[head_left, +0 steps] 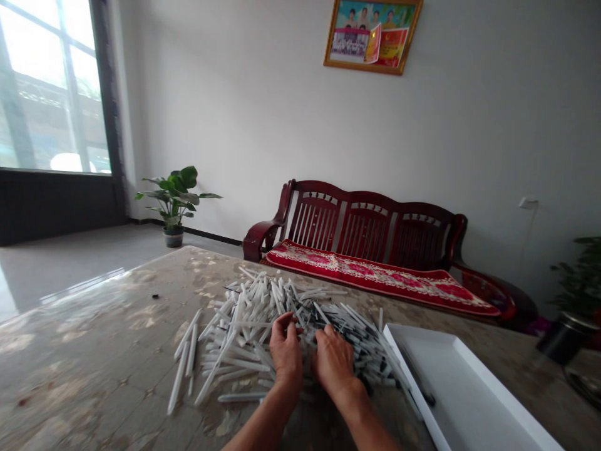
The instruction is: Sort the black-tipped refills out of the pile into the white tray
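Since slim plastic tubes [257, 297] are lying heaped, likely for reach, my left hand [285, 347] and right hand [333, 357] are sitting close, fingers bent; cannot tell whether gripping.

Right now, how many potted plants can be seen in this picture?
2: one leafy plant on the floor near the window, another plant cut by the right edge. Others may be hidden.
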`<state>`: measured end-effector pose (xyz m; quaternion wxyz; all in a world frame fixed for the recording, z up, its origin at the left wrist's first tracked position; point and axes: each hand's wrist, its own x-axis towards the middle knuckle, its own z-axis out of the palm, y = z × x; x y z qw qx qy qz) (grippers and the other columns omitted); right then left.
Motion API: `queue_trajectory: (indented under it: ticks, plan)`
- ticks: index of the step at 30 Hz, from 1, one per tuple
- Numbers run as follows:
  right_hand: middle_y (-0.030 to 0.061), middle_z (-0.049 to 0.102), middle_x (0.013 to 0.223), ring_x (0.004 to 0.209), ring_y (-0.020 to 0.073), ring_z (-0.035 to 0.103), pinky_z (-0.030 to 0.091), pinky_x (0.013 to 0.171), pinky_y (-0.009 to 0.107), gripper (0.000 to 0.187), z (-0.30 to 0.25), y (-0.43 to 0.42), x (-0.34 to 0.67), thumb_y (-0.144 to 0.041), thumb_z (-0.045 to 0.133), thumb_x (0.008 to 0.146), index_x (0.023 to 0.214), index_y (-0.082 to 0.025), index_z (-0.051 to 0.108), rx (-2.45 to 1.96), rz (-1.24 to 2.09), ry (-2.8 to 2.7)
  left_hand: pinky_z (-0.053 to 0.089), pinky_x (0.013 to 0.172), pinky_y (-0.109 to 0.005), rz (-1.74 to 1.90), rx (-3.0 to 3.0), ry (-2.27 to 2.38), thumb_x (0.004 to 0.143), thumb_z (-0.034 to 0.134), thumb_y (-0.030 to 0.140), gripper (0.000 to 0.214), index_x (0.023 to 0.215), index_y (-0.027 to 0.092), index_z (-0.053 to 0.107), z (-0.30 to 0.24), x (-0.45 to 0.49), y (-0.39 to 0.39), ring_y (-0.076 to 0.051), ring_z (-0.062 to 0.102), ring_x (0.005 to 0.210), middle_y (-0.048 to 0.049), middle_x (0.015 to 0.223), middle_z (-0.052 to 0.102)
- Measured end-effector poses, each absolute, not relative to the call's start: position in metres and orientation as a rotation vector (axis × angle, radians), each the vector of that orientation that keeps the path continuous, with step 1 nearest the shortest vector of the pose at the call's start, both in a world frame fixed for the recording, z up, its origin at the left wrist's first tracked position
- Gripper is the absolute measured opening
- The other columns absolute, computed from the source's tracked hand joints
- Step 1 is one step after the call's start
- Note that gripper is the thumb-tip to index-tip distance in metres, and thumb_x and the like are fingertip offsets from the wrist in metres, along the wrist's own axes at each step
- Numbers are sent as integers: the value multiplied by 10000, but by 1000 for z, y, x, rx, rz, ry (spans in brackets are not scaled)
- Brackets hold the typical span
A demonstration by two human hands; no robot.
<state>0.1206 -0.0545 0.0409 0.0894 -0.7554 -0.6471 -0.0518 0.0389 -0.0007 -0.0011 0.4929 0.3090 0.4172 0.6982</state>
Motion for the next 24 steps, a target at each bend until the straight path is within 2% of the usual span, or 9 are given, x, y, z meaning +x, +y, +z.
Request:
queue_trajectory:
  ticks: [5,10,14,18,21,24]
  plan:
    - [48,677,1094,1013,195,669,475,741,249,222,41,-47,129,-167,512,895,1016,-250,678,-2213,-206,-1748,506,605,-302,1689,762,1008,699,627,399,305,922,191,636,-2,38,-1,-166,623,637,-35,843,682]
    - [101,670,1129,992,223,683,488,741,279,195,41,-35,152,-302,537,948,1043,-211,680,-2384,-273,-1609,482,579,-280,1691,778,991,714,629,398,294,918,187,644,-2,42,-4,-157,615,619,-34,829,678]
    - [92,695,1085,970,224,697,484,728,274,135,37,-33,162,-284,607,909,968,-208,701,-2410,-250,-1640,481,574,-275,1659,839,973,718,640,416,304,912,183,657,-2,46,-8,-161,616,626,-41,828,685]
    - [85,713,1051,940,222,711,477,677,267,144,33,-38,171,-268,560,942,949,-204,689,-2398,-262,-1585,460,521,-251,1572,882,931,697,668,429,313,880,176,655,-4,51,-12,-159,611,600,-33,770,676]
    - [73,737,998,905,213,722,475,661,258,158,24,-47,179,-265,524,968,940,-206,667,-2245,-282,-1555,441,479,-238,1476,911,905,674,705,453,357,883,168,651,-5,57,-16,-165,612,580,-22,707,660]
    - [40,759,920,850,204,730,480,663,253,133,12,-59,184,-250,525,962,936,-223,653,-1985,-239,-1609,425,442,-233,1372,966,865,670,718,487,446,964,156,668,-6,61,-19,-163,614,572,-47,779,694]
